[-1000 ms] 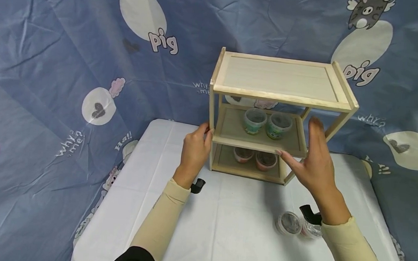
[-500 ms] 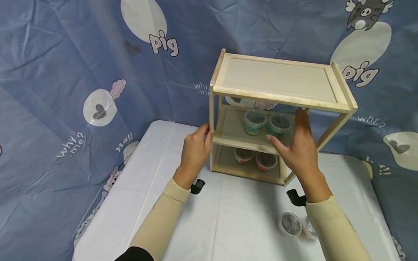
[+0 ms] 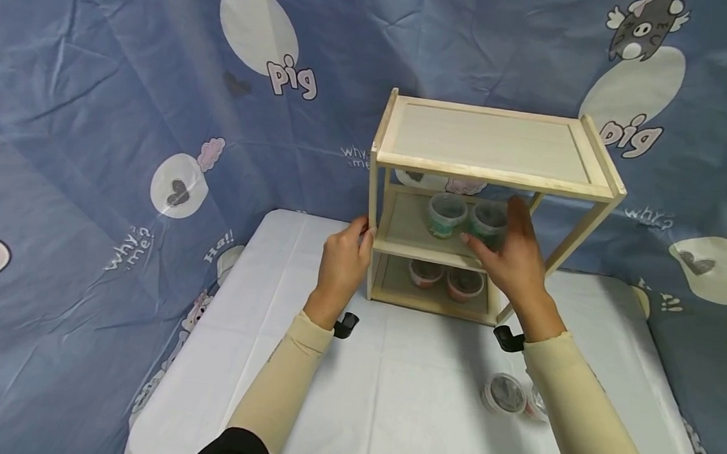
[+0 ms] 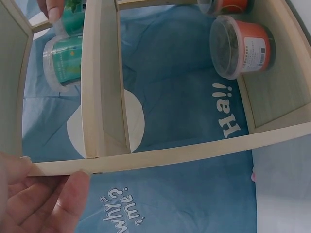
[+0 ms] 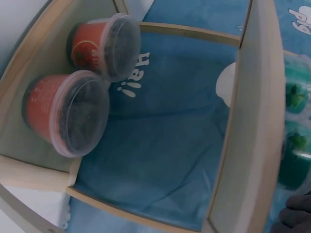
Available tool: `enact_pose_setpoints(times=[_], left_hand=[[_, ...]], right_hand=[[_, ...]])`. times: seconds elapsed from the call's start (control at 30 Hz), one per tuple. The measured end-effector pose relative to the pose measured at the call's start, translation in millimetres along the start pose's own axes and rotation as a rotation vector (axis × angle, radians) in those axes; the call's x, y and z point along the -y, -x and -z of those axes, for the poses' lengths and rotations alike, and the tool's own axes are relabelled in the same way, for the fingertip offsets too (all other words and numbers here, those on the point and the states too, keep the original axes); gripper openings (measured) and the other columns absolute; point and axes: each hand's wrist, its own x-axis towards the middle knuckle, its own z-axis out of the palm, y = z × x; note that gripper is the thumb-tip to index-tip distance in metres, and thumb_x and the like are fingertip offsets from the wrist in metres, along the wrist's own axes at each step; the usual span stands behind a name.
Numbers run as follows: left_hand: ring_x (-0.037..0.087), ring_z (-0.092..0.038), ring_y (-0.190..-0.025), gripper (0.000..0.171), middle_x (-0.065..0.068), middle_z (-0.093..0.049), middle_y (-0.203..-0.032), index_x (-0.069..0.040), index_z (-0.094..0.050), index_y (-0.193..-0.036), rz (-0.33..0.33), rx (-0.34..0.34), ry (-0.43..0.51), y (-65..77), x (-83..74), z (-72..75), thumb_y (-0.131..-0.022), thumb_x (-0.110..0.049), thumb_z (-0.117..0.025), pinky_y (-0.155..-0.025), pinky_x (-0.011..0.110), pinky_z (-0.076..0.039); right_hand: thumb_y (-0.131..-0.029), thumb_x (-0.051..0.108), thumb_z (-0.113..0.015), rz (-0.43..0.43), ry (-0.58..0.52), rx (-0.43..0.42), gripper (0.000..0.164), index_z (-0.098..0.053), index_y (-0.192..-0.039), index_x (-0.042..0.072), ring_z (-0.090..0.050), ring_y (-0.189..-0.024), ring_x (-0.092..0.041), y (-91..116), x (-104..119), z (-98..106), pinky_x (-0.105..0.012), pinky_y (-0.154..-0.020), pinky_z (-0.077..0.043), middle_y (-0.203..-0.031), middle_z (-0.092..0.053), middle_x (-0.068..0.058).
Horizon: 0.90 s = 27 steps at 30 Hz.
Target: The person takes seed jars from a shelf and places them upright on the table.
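Observation:
My left hand (image 3: pixel 344 260) grips the front left post of a small wooden shelf rack (image 3: pixel 491 141), thumb and fingers around the post (image 4: pixel 146 158) in the left wrist view. On the middle shelf stand two clear-lidded plastic tubs with green labels, a left tub (image 3: pixel 447 216) and a right tub (image 3: pixel 488 220). My right hand (image 3: pixel 518 269) is at the right tub, thumb at its front and fingers along its right side, partly covering it. In the left wrist view a fingertip (image 4: pixel 54 10) lies on a green tub's rim. Dark fingers (image 5: pixel 294 213) show beside a tub in the right wrist view.
Two red-labelled tubs, a left one (image 3: pixel 425 274) and a right one (image 5: pixel 68 114), stand on the bottom shelf. Two more tubs, a lidded one (image 3: pixel 505 393) and one partly behind my right sleeve (image 3: pixel 537 404), stand on the white tabletop (image 3: pixel 342 404). Blue patterned cloth (image 3: pixel 129 105) hangs behind.
My right hand has moved left and inward from the rack's right side, closing in around the right green tub. My left hand has stayed on the post. The tubs have not visibly moved.

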Motion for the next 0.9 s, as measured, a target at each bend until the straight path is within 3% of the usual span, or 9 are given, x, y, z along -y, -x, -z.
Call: enact_pose_setpoints(times=[0.2, 0.5, 0.7, 0.9], left_hand=[[0.03, -0.076, -0.09, 0.019, 0.017, -0.077, -0.105, 0.003, -0.071, -0.117, -0.002, 0.001, -0.005, 0.3, 0.3, 0.0, -0.105, -0.012, -0.065, -0.075, 0.044, -0.061], [0.029, -0.076, -0.089, 0.018, 0.016, -0.077, -0.104, 0.003, -0.071, -0.116, -0.011, 0.002, 0.002, 0.3, 0.6, -1.2, -0.106, -0.011, -0.065, -0.074, 0.043, -0.06], [0.029, -0.075, -0.088, 0.019, 0.016, -0.077, -0.103, 0.003, -0.071, -0.116, -0.009, 0.003, 0.006, 0.4, 0.9, -1.2, -0.107, -0.012, -0.063, -0.074, 0.043, -0.06], [0.029, -0.075, -0.09, 0.02, 0.016, -0.077, -0.104, 0.003, -0.071, -0.117, -0.012, 0.003, 0.007, -0.1, 1.5, -1.4, -0.106, -0.012, -0.063, -0.075, 0.043, -0.06]], right_hand=[[-0.093, 0.049, -0.077, -0.04, -0.029, 0.014, 0.108, -0.014, -0.166, 0.001, -0.026, -0.153, -0.045, -2, -6, -4, -0.065, -0.115, -0.032, -0.169, -0.02, -0.024], [-0.096, 0.056, -0.07, -0.148, -0.064, 0.006, 0.098, -0.028, -0.163, -0.001, -0.045, -0.139, -0.052, -4, -8, -8, -0.067, -0.106, -0.04, -0.158, -0.042, -0.029], [-0.097, 0.052, -0.07, -0.123, -0.084, -0.051, 0.083, -0.043, -0.155, 0.0, -0.06, -0.12, -0.051, -5, -9, -11, -0.066, -0.094, -0.048, -0.139, -0.059, -0.029], [-0.098, 0.05, -0.071, -0.117, -0.11, -0.076, 0.076, -0.048, -0.152, 0.003, -0.064, -0.114, -0.049, -6, -9, -13, -0.065, -0.09, -0.05, -0.134, -0.063, -0.026]])
